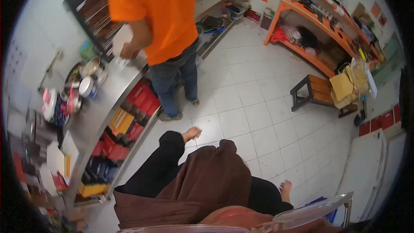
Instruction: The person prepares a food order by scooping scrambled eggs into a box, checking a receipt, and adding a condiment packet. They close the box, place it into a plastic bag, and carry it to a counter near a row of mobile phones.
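Observation:
My left hand (192,134) reaches out of a black sleeve over the white tiled floor (235,123). Its fingers are loosely bent, with nothing visible in them. Lower on the right, my right hand (285,187) shows past the other black sleeve, fingers slightly apart, holding nothing that I can see. Brown cloth (211,174) hangs over my front between the arms. Neither hand touches an object. Nearest to my left hand is another person in an orange shirt (157,17), standing at the steel counter (101,108) with a pale flat item (123,39) in one hand.
Red and yellow packages (122,121) fill the shelf under the counter. A white tub (87,87) and bowls stand on top. At the right are a wooden stool (312,92), an orange shelf unit (297,6) and a white cabinet (362,159). Clear eyewear (317,211) crosses the bottom.

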### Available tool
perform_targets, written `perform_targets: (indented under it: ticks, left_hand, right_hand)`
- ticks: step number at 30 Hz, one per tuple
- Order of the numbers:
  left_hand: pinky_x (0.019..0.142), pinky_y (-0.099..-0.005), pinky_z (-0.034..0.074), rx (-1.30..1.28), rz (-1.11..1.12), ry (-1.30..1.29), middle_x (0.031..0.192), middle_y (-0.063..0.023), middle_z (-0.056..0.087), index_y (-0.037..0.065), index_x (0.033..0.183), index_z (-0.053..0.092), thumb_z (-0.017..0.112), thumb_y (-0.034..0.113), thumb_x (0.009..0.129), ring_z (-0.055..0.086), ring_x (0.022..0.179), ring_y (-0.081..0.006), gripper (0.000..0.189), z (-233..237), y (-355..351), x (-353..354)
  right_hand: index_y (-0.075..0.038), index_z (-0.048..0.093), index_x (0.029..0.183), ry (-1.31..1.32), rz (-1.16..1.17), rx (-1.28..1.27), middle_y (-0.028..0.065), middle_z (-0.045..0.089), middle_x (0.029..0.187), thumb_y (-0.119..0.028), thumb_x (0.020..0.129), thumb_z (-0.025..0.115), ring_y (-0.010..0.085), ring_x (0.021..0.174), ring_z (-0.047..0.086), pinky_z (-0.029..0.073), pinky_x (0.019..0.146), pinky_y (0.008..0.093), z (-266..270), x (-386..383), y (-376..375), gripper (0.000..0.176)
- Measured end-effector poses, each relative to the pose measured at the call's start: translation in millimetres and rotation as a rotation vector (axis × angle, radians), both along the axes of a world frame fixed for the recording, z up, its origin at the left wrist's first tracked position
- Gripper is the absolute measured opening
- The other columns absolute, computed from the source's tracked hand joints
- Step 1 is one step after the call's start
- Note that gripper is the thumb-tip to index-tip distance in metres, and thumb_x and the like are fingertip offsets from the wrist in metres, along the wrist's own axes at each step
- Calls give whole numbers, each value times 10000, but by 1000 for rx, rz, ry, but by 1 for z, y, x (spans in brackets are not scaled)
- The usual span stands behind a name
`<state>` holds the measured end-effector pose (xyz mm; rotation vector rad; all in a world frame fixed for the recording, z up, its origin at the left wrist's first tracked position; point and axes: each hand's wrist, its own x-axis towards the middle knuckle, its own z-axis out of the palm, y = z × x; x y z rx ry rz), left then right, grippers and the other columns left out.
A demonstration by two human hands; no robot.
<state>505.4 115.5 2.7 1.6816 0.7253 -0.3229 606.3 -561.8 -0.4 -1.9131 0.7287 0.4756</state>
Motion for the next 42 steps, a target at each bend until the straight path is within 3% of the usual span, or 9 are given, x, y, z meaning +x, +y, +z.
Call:
perform_targets:
  ticks: [1,5,11,21,23,28,34,37,42]
  left_hand:
    - [483,-286,430,-50,130,-64,730,-61,593,25,817,589,539,322,809,554,622,-156,301,9,2,59]
    - [569,-275,440,-52,54,-194,768,-59,596,31,876,579,536,283,809,567,689,-148,264,61,5,206]
    - [696,-418,461,403,-447,-206,841,-182,627,-23,929,596,514,404,805,602,758,-302,453,-85,35,299]
    - [748,-403,451,42,-508,368,932,-190,606,-17,970,589,497,360,845,579,848,-297,407,-78,87,419]
    - [758,-400,449,25,-583,372,950,-192,601,-15,978,588,493,351,853,574,866,-296,398,-87,107,471]
    - [783,-393,444,261,-895,58,996,-196,591,-12,998,584,485,329,874,563,911,-294,376,-70,178,649]
    - [829,-393,434,354,-100,-66,992,-211,607,14,1028,588,579,390,774,562,977,-327,454,22,272,813]
    - [855,-410,438,754,-224,18,1085,-205,578,1,1066,569,535,374,824,557,1005,-335,446,74,341,872]
    - [842,-419,431,1014,-256,435,997,-174,617,43,1022,580,556,330,785,537,1043,-291,373,160,419,951]
  right_hand:
    - [-109,517,964,-37,-491,157,22,553,736,-295,860,461,133,697,535,411,528,209,20,-1,-7,220]
    - [-130,484,1032,165,-678,185,82,564,858,-358,848,493,186,736,537,446,641,370,5,27,-27,293]
    - [-110,474,1098,502,-19,334,111,582,895,-362,842,512,223,803,555,454,692,387,-5,247,146,361]
    - [-76,456,1207,816,437,708,158,612,957,-367,831,544,286,914,585,466,777,416,53,611,390,484]
    - [-71,433,1233,603,322,681,159,609,1001,-373,830,548,298,937,583,466,796,422,58,662,442,516]
    - [-62,496,1178,-221,1372,20,116,613,1022,-347,844,534,215,851,603,482,687,372,-1,748,477,441]
    - [-61,562,1090,666,1199,13,96,619,948,-372,872,515,172,816,588,459,641,340,59,910,576,382]
    - [-50,593,1054,280,1569,3,59,644,807,-361,886,499,148,738,586,442,603,291,76,987,710,366]
    - [-11,486,1202,-699,1935,569,171,465,1221,-298,865,567,250,1085,494,396,911,336,205,962,976,450]
